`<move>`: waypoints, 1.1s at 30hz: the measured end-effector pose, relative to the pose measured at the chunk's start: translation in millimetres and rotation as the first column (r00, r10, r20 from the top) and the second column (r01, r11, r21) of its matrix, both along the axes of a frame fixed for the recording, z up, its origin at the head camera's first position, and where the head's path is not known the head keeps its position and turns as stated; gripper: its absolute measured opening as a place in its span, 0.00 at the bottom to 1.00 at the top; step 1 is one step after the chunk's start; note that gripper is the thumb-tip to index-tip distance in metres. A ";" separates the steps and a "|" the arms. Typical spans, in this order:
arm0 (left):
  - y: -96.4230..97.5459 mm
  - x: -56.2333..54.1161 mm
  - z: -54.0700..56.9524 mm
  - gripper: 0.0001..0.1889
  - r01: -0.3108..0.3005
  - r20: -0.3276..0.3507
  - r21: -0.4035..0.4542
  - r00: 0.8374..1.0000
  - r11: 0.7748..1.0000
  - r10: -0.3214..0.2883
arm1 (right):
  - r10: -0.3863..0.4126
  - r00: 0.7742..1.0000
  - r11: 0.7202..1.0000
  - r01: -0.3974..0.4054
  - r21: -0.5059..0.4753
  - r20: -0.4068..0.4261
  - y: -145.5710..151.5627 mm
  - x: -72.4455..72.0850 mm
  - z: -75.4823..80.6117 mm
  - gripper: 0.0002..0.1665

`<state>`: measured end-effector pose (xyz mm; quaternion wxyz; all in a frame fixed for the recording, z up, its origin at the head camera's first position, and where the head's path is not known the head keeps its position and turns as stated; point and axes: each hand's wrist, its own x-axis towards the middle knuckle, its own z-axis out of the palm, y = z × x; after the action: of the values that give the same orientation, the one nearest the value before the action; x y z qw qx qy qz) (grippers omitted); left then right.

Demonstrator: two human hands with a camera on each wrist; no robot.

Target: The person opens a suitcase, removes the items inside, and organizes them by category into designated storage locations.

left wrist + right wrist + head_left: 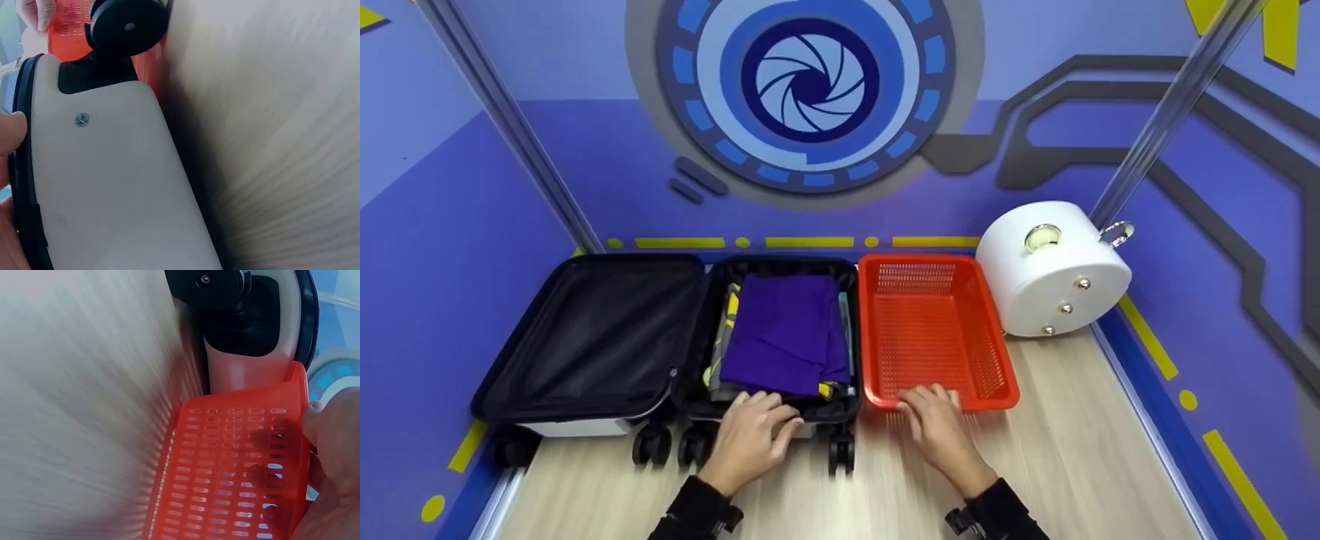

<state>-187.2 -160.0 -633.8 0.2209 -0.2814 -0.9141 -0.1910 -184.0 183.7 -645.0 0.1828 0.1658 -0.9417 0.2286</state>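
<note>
An opened suitcase lies on the floor, with a bare black lining in its left half (592, 337). Its right half (851, 281) holds a folded purple garment (784, 330) on top of other folded cloth, grey-yellow and teal at the sides. My left hand (754, 435) grips the near rim of that right half, thumb against the edge in the left wrist view. To the right of the suitcase stands a red plastic basket (934, 330) with nothing inside. My right hand (941, 431) holds its near rim, the thumb on the outer side in the right wrist view.
A white round case (1054, 277) with metal rings and studs sits right of the basket, by the corner. Black wheels (840, 452) stick out from the suitcase's near side. Blue-purple walls (810, 217) enclose the wooden-looking floor (1080, 450).
</note>
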 end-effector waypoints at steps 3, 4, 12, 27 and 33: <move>1.7 9.7 -0.5 0.07 -0.010 0.010 0.006 1.000 1.000 0.009 | -0.003 0.999 1.000 0.003 0.011 -0.039 1.4 8.8 -0.9 0.09; 2.4 12.9 -1.1 0.07 -0.014 0.014 0.008 1.000 1.000 0.014 | -0.003 0.999 1.000 0.003 0.012 -0.054 2.0 11.7 -1.6 0.08; 5.5 27.7 -2.9 0.05 -0.068 0.022 0.035 0.998 0.997 0.067 | 0.008 0.995 1.000 -0.008 0.000 -0.103 2.7 30.0 -1.4 0.06; -11.7 3.1 49.2 0.13 -0.098 0.399 0.196 0.917 0.976 0.012 | 0.096 0.903 0.961 0.027 -0.276 0.420 5.3 -6.1 55.1 0.13; -11.9 -23.6 97.1 0.10 -0.190 0.285 0.286 0.953 0.939 0.106 | 0.073 0.908 0.911 0.108 -0.397 0.414 -16.0 -34.0 85.7 0.14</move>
<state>-210.7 -171.9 -536.8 0.1517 -0.1451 -0.9127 -0.3506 -218.0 167.7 -559.2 0.0090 0.0620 -0.8908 0.4500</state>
